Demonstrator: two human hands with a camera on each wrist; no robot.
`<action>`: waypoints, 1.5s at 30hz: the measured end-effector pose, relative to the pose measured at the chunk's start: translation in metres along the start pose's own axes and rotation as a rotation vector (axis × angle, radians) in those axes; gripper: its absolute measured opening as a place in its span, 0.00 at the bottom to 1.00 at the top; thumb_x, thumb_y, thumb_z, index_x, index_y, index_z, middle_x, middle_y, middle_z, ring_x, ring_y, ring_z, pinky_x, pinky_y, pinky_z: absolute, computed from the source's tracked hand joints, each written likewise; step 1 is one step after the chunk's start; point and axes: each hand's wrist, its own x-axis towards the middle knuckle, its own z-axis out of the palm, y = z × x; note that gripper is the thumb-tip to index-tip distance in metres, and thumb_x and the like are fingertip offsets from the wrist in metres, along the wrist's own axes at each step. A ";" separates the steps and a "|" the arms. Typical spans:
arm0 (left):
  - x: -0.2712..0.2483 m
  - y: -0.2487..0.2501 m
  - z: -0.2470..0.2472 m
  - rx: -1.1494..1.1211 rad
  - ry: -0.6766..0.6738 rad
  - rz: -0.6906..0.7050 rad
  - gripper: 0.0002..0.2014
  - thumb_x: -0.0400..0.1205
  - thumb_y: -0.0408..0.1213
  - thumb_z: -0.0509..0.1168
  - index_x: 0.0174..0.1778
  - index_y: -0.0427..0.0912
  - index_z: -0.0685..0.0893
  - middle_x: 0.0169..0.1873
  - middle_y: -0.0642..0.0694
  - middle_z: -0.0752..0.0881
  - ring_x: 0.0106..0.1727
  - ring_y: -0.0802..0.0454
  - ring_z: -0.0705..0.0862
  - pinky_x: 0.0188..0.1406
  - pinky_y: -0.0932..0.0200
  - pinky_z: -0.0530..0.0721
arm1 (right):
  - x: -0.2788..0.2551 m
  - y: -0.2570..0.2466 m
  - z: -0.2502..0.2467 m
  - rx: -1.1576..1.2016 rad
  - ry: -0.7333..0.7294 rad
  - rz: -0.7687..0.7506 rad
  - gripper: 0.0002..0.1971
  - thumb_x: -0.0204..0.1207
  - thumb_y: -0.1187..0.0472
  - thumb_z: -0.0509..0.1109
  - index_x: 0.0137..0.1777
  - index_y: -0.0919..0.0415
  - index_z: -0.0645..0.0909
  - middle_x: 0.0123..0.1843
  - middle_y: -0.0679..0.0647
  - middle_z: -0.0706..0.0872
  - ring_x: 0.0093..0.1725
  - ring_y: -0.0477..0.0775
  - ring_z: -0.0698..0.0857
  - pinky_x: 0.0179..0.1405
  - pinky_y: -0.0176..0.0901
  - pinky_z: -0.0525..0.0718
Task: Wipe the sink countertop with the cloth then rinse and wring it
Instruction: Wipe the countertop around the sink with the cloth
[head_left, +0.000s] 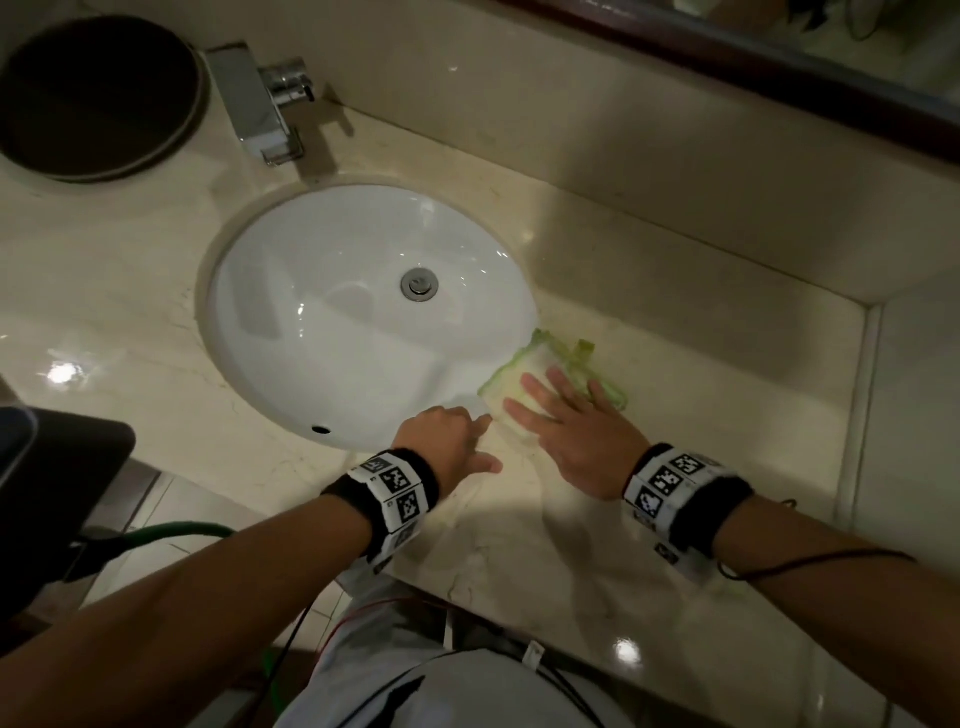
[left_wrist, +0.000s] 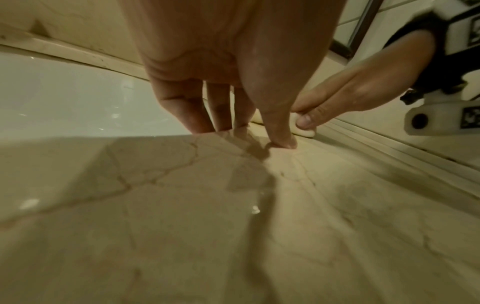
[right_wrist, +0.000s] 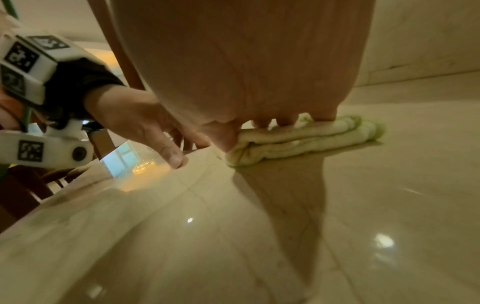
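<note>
A folded white cloth with green edging (head_left: 524, 366) lies on the beige marble countertop (head_left: 571, 561) at the right rim of the white oval sink (head_left: 353, 312). My right hand (head_left: 566, 415) lies flat on the cloth (right_wrist: 298, 139), fingers straight, pressing it down. My left hand (head_left: 457, 441) rests on the counter edge beside the sink, just left of the cloth, holding nothing. In the left wrist view its fingertips (left_wrist: 284, 142) touch the marble while the right hand (left_wrist: 337, 98) presses the cloth (left_wrist: 306, 131) beyond.
A chrome faucet (head_left: 265, 104) stands behind the sink, with a dark round tray (head_left: 98, 98) to its left. A raised backsplash (head_left: 675, 171) and a side wall (head_left: 914, 415) bound the counter. The drain (head_left: 418, 283) sits mid-basin.
</note>
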 end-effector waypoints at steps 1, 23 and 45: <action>0.000 0.000 -0.001 0.004 0.000 0.000 0.34 0.80 0.66 0.59 0.78 0.52 0.68 0.60 0.46 0.81 0.60 0.43 0.80 0.54 0.50 0.81 | 0.003 0.004 -0.003 0.017 -0.008 0.002 0.31 0.88 0.57 0.48 0.84 0.36 0.38 0.86 0.44 0.33 0.85 0.57 0.33 0.82 0.68 0.39; 0.037 -0.026 -0.036 0.074 -0.207 0.335 0.17 0.85 0.53 0.57 0.60 0.47 0.83 0.59 0.46 0.85 0.60 0.43 0.82 0.60 0.49 0.81 | 0.057 0.021 -0.034 0.266 0.180 0.595 0.29 0.88 0.48 0.46 0.85 0.42 0.40 0.88 0.49 0.38 0.86 0.61 0.40 0.80 0.71 0.47; 0.078 -0.173 -0.121 -0.128 0.009 0.205 0.17 0.85 0.49 0.57 0.66 0.53 0.83 0.59 0.50 0.88 0.59 0.49 0.84 0.64 0.54 0.79 | 0.187 0.019 -0.126 0.588 0.230 1.083 0.32 0.86 0.54 0.49 0.85 0.39 0.37 0.87 0.52 0.32 0.85 0.64 0.35 0.78 0.77 0.42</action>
